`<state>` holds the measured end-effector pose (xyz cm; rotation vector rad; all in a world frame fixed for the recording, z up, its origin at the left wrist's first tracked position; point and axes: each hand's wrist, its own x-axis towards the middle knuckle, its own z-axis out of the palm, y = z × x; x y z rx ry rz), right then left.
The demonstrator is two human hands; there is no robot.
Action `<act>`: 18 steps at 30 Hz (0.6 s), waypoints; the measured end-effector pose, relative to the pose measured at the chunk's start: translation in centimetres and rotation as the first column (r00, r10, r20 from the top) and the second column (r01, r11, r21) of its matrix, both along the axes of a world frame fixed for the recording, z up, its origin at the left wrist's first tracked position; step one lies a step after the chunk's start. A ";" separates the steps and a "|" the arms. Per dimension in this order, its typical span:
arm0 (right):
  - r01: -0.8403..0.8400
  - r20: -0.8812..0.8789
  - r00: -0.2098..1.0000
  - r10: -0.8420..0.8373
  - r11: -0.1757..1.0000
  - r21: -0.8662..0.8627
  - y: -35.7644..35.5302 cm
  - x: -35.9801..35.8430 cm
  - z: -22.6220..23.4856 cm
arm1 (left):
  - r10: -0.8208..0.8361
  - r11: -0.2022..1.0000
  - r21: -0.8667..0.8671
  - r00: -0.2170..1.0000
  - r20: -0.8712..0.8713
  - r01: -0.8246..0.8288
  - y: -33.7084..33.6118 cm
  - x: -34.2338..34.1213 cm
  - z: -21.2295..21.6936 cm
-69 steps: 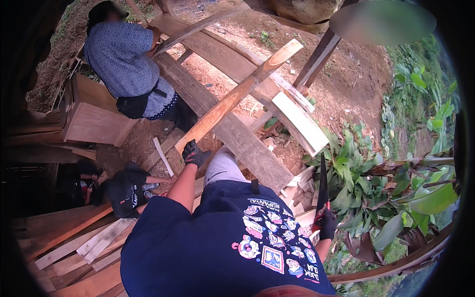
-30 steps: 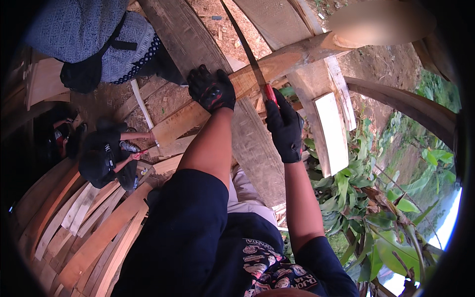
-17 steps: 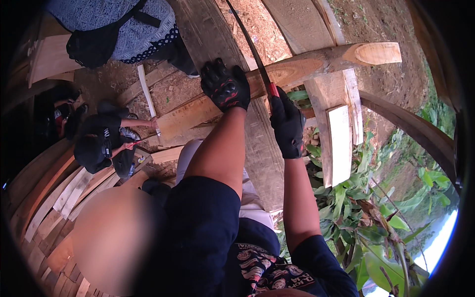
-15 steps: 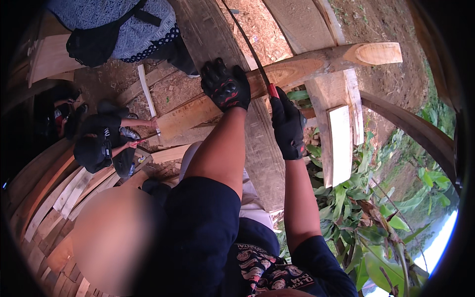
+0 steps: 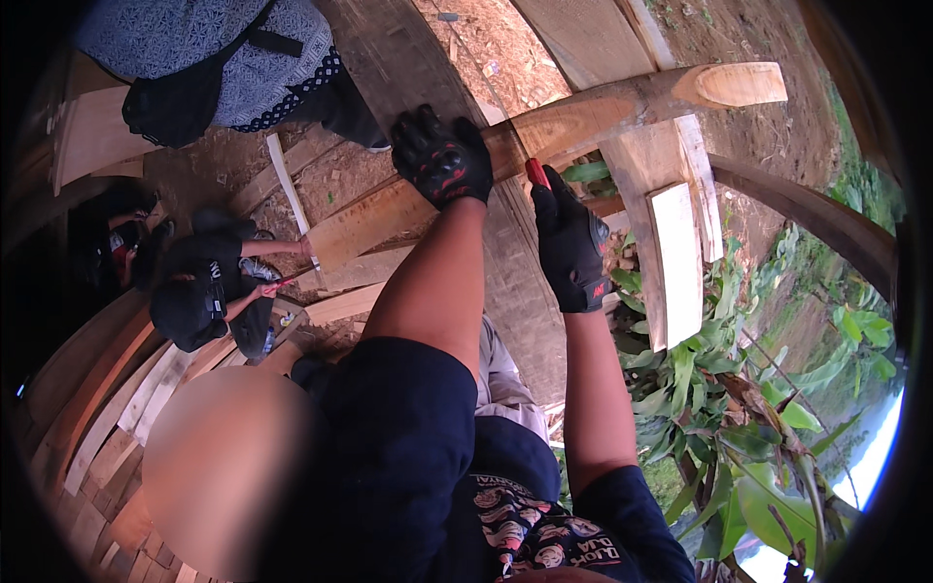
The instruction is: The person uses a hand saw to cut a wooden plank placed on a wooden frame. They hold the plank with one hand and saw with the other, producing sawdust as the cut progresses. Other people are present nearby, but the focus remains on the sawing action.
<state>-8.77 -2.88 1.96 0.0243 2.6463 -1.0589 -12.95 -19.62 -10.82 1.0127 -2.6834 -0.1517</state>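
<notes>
A long wooden board [image 5: 593,119] lies slantwise across a thick weathered beam [image 5: 520,282]. My left hand [image 5: 442,160], in a black glove with red marks, presses flat on the board with fingers spread. Just to its right, my right hand [image 5: 571,243], gloved alike, is closed round the red handle of a saw [image 5: 536,173]. The thin saw blade points away from me and crosses the board over the beam's right side. Seen nearly edge-on, it hides its teeth; the depth of the cut cannot be made out.
At left a crouching person in a dark cap [image 5: 185,309] holds a light strip of wood and a red-handled tool. Another person in a patterned top [image 5: 233,78] stands at the far left. Short planks [image 5: 671,253] jut out at right above green plants [image 5: 700,389]. Stacked timber [image 5: 126,418] lies lower left.
My right hand has drawn the saw slightly toward me, and its blade looks thinner now. My left hand stays on the board. The whole view has shifted a little.
</notes>
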 end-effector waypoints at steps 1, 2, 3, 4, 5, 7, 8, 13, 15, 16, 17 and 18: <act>0.000 0.003 1.000 0.000 1.000 0.006 0.4 0.6 -0.1 | 0.000 1.000 0.020 1.000 0.003 0.000 0.0 0.0 0.0; -0.006 0.005 1.000 0.006 1.000 0.011 0.8 1.1 -0.2 | 0.006 0.999 0.040 1.000 0.005 -0.006 0.0 0.0 0.0; 0.015 0.023 1.000 -0.015 1.000 0.002 1.2 1.9 -0.2 | 0.005 0.999 0.051 1.000 0.012 -0.006 -0.1 -0.1 0.0; 0.037 0.042 0.998 -0.036 0.999 -0.006 1.7 2.9 0.0 | 0.005 0.998 0.062 1.000 0.020 -0.006 -0.1 -0.1 0.1; 0.063 0.060 0.996 -0.063 0.998 -0.010 2.2 3.8 0.5 | -0.001 0.997 0.076 1.000 0.027 -0.001 0.0 -0.1 0.1; 0.086 0.122 0.989 -0.082 0.996 -0.030 3.2 5.5 1.8 | 0.002 0.995 0.097 0.999 0.048 -0.007 -0.1 -0.1 0.4; 0.094 0.158 0.983 -0.090 0.995 -0.018 3.8 6.3 2.5 | 0.004 0.994 0.108 0.998 0.057 -0.011 -0.1 -0.1 0.6; 0.117 0.272 0.954 -0.123 0.992 0.038 6.8 10.8 4.7 | 0.016 0.994 0.111 0.998 0.058 -0.023 -0.1 0.0 0.7; 0.203 0.323 0.929 -0.182 0.979 -0.032 7.9 12.8 5.5 | 0.018 0.996 0.082 0.998 0.059 -0.023 -0.2 -0.4 0.7; 0.298 0.385 0.893 -0.234 0.948 -0.115 8.5 13.6 6.1 | 0.015 0.999 0.043 0.999 0.045 -0.017 -0.3 -0.3 0.4; 0.394 0.448 0.849 -0.278 0.900 -0.188 8.9 14.2 6.7 | 0.010 1.000 0.007 0.999 0.031 -0.010 -0.2 -0.4 0.3; 0.489 0.421 0.834 -0.356 0.831 -0.267 8.6 14.8 7.4 | 0.007 1.000 -0.008 1.000 0.024 -0.007 -0.2 -0.3 0.2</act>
